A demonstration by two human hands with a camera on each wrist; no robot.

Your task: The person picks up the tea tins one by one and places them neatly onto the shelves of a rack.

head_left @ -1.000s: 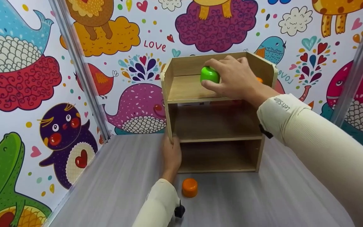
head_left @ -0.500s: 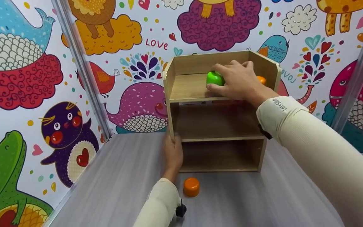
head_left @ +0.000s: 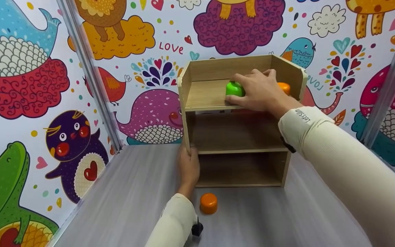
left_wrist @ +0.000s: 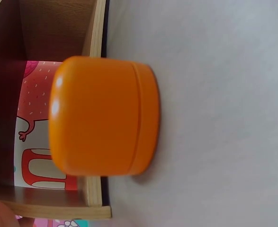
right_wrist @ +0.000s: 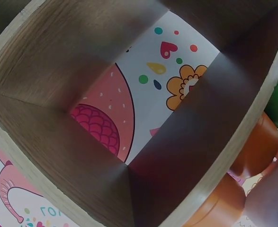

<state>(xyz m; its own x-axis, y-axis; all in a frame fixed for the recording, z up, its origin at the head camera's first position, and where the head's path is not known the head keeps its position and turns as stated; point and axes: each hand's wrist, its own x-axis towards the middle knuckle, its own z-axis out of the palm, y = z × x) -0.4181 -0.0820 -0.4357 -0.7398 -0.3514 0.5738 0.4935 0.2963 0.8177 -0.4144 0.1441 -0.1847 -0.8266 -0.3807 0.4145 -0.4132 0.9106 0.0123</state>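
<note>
1. Left hand (head_left: 188, 168) grips the front edge of the left side panel of the wooden shelf unit (head_left: 242, 150), low down, near the bottom compartment.
2. Right hand (head_left: 259, 89) pinches a green container (head_left: 234, 89) at the top tier, with the thumb low on its near side and a finger over its top. The container is upright, left of the palm; whether its base touches the board cannot be told. The two hands are well apart.
3. On the top tier, an orange container (head_left: 284, 88) shows just past the right hand, near the right side panel. The right wrist view shows another orange container (right_wrist: 257, 146) between that one and the green one, in a row; the hand hides it from the head camera.
4. A further orange container, the front one (head_left: 208, 203), stands upright on the grey table (head_left: 142, 192), just in front of the unit and near the left sleeve (head_left: 173, 221).
5. Printed wall shows through the back of the unit in both wrist views.
6. Both sleeves are cream. Behind the unit runs a white wall (head_left: 170, 20) printed with animals, hearts and the word "Love", with a metal post (head_left: 91, 75) at the left corner.
</note>
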